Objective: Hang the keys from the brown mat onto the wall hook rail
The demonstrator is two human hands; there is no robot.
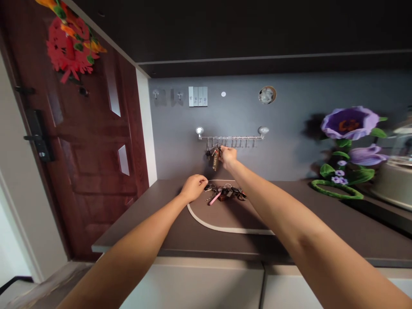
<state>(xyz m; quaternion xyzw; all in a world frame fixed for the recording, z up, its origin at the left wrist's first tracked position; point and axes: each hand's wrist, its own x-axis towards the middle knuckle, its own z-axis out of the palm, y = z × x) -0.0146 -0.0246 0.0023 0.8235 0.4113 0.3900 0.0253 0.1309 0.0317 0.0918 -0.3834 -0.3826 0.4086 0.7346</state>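
- Key bunch [215, 158] with a tag lettered "Love" hangs at the fingertips of the right hand [229, 156], just below the left part of the hook rail [231, 137] on the wall.
- Its long axis runs close to upright, the lower end leaning a little to the left; whether its ring sits on a hook or is clear of it, I cannot tell.
- The right hand is the nearer one: it comes in from the right side, thumb and fingers pinched together on the upper part of the bunch.
- The left hand [194, 187] is lower and further left, so the bunch lies above it and to its right; its fingers are curled inward beside the keys on the tray, and whether they grip anything is hidden.
- Those other keys [228, 192] lie in a loose row below the rail, with a pink stick [214, 198] slanting out in front.
- They rest inside the pale rim of the tray [231, 230], set on the desk [180, 238].
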